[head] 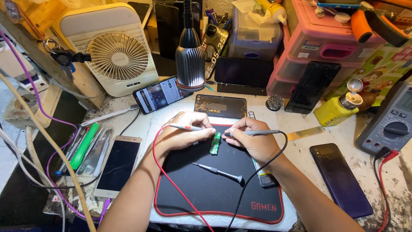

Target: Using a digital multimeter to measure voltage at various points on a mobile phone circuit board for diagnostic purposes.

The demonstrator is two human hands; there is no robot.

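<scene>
Phone repair workbench: multimeter [389, 122], opened phones [219, 107], small circuit board [215, 143], screwdriver [218, 172], tweezers [97, 155], parts drawers [317, 51].

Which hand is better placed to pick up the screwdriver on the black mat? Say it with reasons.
Probably right. The screwdriver lies just below the right hand, handle end toward it. The left hand sits farther off. Both hands hold probes.

A worn, speckled tabletop [330, 137] carried a black mat [214, 189] with red edging at its middle. A gold phone [118, 165] lay left of the mat, a dark phone [341, 180] right, a multimeter [390, 122] far right.
</scene>
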